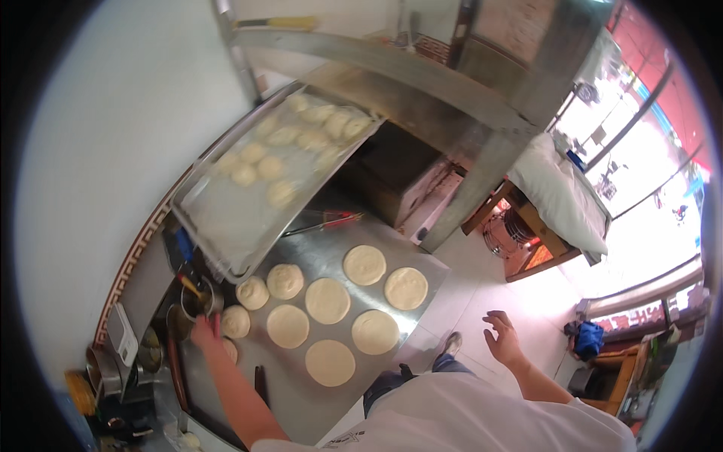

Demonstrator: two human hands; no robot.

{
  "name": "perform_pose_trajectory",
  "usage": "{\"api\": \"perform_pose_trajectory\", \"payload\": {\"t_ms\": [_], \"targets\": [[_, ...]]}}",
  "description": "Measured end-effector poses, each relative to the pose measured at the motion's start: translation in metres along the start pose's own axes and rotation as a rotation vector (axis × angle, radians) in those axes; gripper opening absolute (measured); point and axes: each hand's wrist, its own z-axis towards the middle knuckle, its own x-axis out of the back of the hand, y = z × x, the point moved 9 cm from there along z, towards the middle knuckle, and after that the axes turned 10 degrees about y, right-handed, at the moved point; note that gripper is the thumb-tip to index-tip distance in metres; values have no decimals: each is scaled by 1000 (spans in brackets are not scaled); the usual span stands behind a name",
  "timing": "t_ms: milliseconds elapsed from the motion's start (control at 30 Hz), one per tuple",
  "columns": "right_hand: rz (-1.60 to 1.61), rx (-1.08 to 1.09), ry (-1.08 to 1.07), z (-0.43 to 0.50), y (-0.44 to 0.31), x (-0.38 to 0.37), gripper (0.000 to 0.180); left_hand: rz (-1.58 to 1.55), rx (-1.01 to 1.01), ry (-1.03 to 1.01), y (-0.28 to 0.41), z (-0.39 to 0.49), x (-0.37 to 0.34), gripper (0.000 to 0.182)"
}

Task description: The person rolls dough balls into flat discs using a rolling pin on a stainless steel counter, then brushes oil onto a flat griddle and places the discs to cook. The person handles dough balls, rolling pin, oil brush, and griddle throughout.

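Note:
At the metal pot on the left side of the steel worktop, my left hand is closed on a red handle; what the handle belongs to is hidden. A brush with a yellow and red handle leans in the pot. Several flat dough rounds lie on the worktop, with smaller, thicker ones close to the pot. Over the floor on the right, my right hand is empty, its fingers spread.
A metal tray of dough balls under clear film stands behind the rounds. Tongs lie beside it. A dark rod-like tool rests near my left forearm. A white scale is at far left, and a steel frame leg rises at the worktop's far corner.

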Motion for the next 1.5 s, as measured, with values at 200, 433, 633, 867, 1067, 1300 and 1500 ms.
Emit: {"api": "perform_pose_trajectory", "payload": {"t_ms": [200, 433, 633, 867, 1067, 1300, 1500], "targets": [[64, 158, -27, 45, 44, 24, 31, 20, -53, 3, -12, -107, 78, 18], [249, 156, -18, 134, 138, 99, 28, 240, -128, 10, -42, -327, 104, 16], [521, 341, -158, 228, 93, 122, 31, 554, -15, -370, -100, -554, -2, 22], [573, 635, -54, 308, 2, 173, 41, 805, 42, -728, -208, -724, -195, 9], [428, 663, -160, 407, 22, 202, 44, 861, -200, -1132, -249, -800, -388, 23], [289, 347, 12, 536, 46, 273, 35, 745, -400, -1302, -243, -838, -565, 21], [333, 708, -146, 569, -12, 260, 15, 830, -576, -1263, -228, -841, -654, 22]]}}
